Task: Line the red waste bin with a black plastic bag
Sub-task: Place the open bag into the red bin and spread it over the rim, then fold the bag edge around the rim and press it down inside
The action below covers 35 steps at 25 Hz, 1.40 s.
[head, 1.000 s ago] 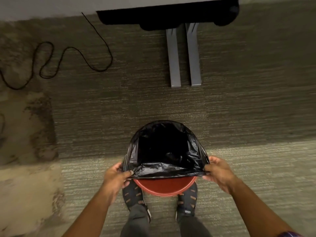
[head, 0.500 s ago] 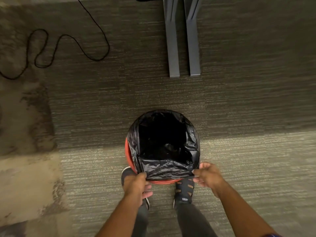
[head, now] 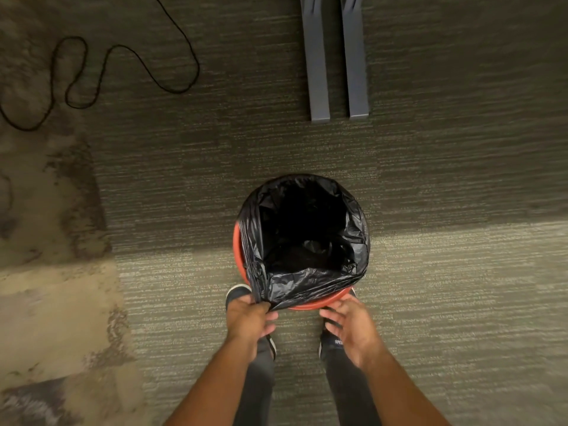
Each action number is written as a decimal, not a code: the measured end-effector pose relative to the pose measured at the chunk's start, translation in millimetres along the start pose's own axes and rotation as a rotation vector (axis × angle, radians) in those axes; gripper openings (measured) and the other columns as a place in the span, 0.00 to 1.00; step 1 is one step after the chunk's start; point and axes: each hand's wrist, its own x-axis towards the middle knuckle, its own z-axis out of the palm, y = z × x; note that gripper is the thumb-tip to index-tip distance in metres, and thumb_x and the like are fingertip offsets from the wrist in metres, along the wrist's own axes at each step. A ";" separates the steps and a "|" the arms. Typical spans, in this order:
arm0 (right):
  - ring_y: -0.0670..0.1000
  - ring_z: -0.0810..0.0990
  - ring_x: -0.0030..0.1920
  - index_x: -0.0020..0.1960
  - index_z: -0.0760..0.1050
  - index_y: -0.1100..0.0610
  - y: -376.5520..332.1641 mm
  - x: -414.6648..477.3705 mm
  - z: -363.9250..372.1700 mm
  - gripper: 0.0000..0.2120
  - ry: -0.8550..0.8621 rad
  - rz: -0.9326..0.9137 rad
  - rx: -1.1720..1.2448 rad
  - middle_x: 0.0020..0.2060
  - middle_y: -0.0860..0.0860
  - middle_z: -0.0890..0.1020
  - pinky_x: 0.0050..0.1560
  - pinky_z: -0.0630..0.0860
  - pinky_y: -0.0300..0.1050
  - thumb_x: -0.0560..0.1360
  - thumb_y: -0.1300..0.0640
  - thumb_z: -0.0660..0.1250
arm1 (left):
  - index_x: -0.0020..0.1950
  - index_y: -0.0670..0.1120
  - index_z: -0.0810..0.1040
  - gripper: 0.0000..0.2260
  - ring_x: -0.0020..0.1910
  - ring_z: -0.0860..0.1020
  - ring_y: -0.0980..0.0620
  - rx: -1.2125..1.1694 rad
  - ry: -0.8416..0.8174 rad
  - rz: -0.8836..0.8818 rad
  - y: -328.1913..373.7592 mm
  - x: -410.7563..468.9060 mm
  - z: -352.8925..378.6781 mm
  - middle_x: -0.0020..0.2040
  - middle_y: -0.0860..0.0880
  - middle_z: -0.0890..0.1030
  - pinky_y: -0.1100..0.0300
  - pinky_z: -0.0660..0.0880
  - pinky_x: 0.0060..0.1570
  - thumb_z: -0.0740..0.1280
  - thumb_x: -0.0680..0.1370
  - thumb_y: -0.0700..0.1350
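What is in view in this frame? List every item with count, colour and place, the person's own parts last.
waste bin: 1, red, on the carpet at centre, rim showing at left and near side
plastic bag: 1, black, inside the bin, folded over most of the rim
cable: 1, black, looped on the carpet, upper left
furniture legs: 2, grey, side by side on the carpet, top centre
carpet: 1, grey-green striped, stained patches at left
shoes: 2, dark, under the near side of the bin
left hand: 1, gripping the bag's near-left edge
right hand: 1, fingers spread, by the bin's near rim
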 end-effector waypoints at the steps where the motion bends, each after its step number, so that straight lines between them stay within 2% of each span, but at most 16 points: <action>1: 0.53 0.84 0.43 0.56 0.82 0.57 0.8 -4.4 -0.4 0.12 0.086 -0.058 0.042 0.43 0.53 0.87 0.47 0.78 0.50 0.78 0.56 0.64 | 0.56 0.43 0.83 0.07 0.44 0.87 0.46 0.007 -0.007 0.013 -1.2 -1.1 -0.8 0.49 0.43 0.89 0.51 0.85 0.44 0.68 0.83 0.33; 2: 0.50 0.79 0.35 0.50 0.81 0.56 1.3 -9.6 0.7 0.10 0.191 -0.119 0.079 0.35 0.50 0.83 0.38 0.75 0.47 0.78 0.49 0.67 | 0.56 0.43 0.83 0.06 0.43 0.87 0.46 0.024 -0.015 0.029 -3.1 -3.0 -0.9 0.49 0.43 0.89 0.51 0.85 0.44 0.68 0.83 0.34; 4: 0.47 0.70 0.25 0.36 0.73 0.51 -1.8 -16.6 8.6 0.19 0.318 -0.235 0.026 0.25 0.46 0.74 0.26 0.69 0.43 0.77 0.40 0.72 | 0.56 0.43 0.83 0.06 0.42 0.87 0.46 0.044 -0.016 0.053 -6.5 -5.9 0.1 0.48 0.43 0.89 0.52 0.86 0.43 0.70 0.82 0.34; 6: 0.48 0.74 0.21 0.31 0.70 0.51 -10.4 -18.7 24.6 0.23 0.364 -0.271 -0.184 0.21 0.47 0.77 0.24 0.76 0.45 0.75 0.40 0.75 | 0.57 0.43 0.83 0.07 0.41 0.87 0.47 0.026 -0.002 0.058 -8.5 -6.9 2.0 0.47 0.44 0.89 0.52 0.86 0.43 0.70 0.82 0.34; 8: 0.50 0.80 0.24 0.35 0.75 0.56 -21.1 -17.8 37.8 0.17 0.375 -0.182 -0.254 0.26 0.52 0.82 0.26 0.81 0.45 0.77 0.48 0.76 | 0.58 0.43 0.82 0.08 0.41 0.86 0.46 0.012 0.000 0.063 -8.9 -8.0 4.1 0.48 0.44 0.89 0.52 0.84 0.42 0.71 0.82 0.34; 11: 0.50 0.75 0.25 0.41 0.75 0.57 -31.0 -16.5 40.3 0.08 0.377 -0.033 -0.049 0.30 0.53 0.79 0.26 0.76 0.41 0.79 0.61 0.71 | 0.60 0.42 0.81 0.09 0.43 0.87 0.44 0.005 0.010 0.082 -9.3 -9.7 4.5 0.48 0.42 0.89 0.50 0.83 0.42 0.73 0.81 0.35; 13: 0.50 0.73 0.26 0.45 0.76 0.57 -25.5 -19.8 35.3 0.05 0.377 0.029 0.022 0.32 0.53 0.79 0.26 0.73 0.42 0.80 0.62 0.68 | 0.59 0.41 0.80 0.08 0.46 0.89 0.43 -0.029 0.011 0.071 -11.7 -11.3 2.4 0.49 0.41 0.89 0.49 0.85 0.46 0.73 0.81 0.36; 17: 0.50 0.76 0.31 0.52 0.77 0.56 -1.8 -21.0 23.4 0.02 0.360 0.142 -0.025 0.36 0.52 0.81 0.32 0.73 0.45 0.82 0.62 0.67 | 0.58 0.39 0.80 0.07 0.49 0.89 0.43 -0.132 -0.018 0.021 -18.3 -10.6 1.9 0.53 0.41 0.88 0.52 0.83 0.49 0.73 0.81 0.36; 20: 0.52 0.79 0.37 0.51 0.76 0.51 0.5 -9.7 20.0 0.05 0.331 0.196 -0.041 0.41 0.52 0.84 0.38 0.74 0.47 0.82 0.60 0.68 | 0.56 0.41 0.82 0.05 0.45 0.89 0.48 -0.137 -0.003 0.027 -23.1 -11.4 2.6 0.50 0.43 0.89 0.55 0.82 0.47 0.72 0.82 0.36; 23: 0.52 0.81 0.41 0.49 0.76 0.50 -2.3 5.3 22.2 0.08 0.230 0.163 -0.037 0.43 0.52 0.84 0.41 0.75 0.47 0.82 0.62 0.67 | 0.54 0.41 0.85 0.04 0.37 0.88 0.54 -0.107 0.029 0.073 -26.4 -8.1 -1.6 0.47 0.44 0.91 0.63 0.79 0.38 0.71 0.82 0.34; 25: 0.51 0.83 0.41 0.47 0.76 0.52 -4.3 12.4 24.7 0.09 0.163 0.145 -0.107 0.45 0.52 0.84 0.41 0.76 0.47 0.82 0.65 0.64 | 0.53 0.43 0.85 0.05 0.38 0.89 0.54 -0.127 0.041 0.074 -25.8 -4.5 -4.7 0.46 0.45 0.91 0.60 0.80 0.40 0.70 0.82 0.35; 27: 0.51 0.84 0.42 0.48 0.76 0.54 -4.1 17.0 23.9 0.08 0.156 0.133 -0.153 0.46 0.52 0.85 0.41 0.77 0.46 0.83 0.64 0.63 | 0.51 0.44 0.83 0.05 0.43 0.89 0.48 -0.177 0.080 0.106 -22.9 -1.7 -5.7 0.46 0.44 0.90 0.55 0.82 0.44 0.68 0.83 0.37; 30: 0.53 0.82 0.41 0.54 0.78 0.55 2.4 13.0 16.2 0.03 0.179 0.170 -0.219 0.43 0.52 0.85 0.39 0.76 0.47 0.84 0.58 0.65 | 0.48 0.46 0.81 0.04 0.40 0.83 0.50 -0.132 0.193 0.355 -17.9 -4.9 -0.3 0.42 0.43 0.85 0.50 0.81 0.44 0.72 0.82 0.42; 32: 0.53 0.77 0.36 0.48 0.79 0.57 6.1 3.7 11.9 0.09 0.231 0.173 -0.347 0.37 0.52 0.82 0.39 0.73 0.47 0.83 0.53 0.66 | 0.51 0.48 0.82 0.05 0.39 0.82 0.52 -0.022 0.206 0.472 -13.1 -11.0 6.6 0.44 0.44 0.83 0.52 0.82 0.44 0.76 0.79 0.47; 33: 0.53 0.76 0.33 0.43 0.79 0.57 6.4 -2.7 10.5 0.12 0.289 0.103 -0.445 0.34 0.51 0.81 0.38 0.71 0.46 0.82 0.52 0.67 | 0.54 0.49 0.82 0.08 0.41 0.82 0.53 0.041 0.213 0.480 -10.3 -13.4 10.5 0.48 0.46 0.82 0.57 0.82 0.44 0.77 0.78 0.49; 35: 0.52 0.76 0.30 0.37 0.74 0.55 0.0 -15.3 12.8 0.16 0.415 -0.182 -0.687 0.31 0.50 0.80 0.35 0.71 0.45 0.81 0.50 0.69 | 0.57 0.51 0.83 0.12 0.45 0.80 0.53 0.201 0.274 0.495 -2.2 -13.5 17.4 0.53 0.50 0.77 0.64 0.76 0.43 0.78 0.77 0.53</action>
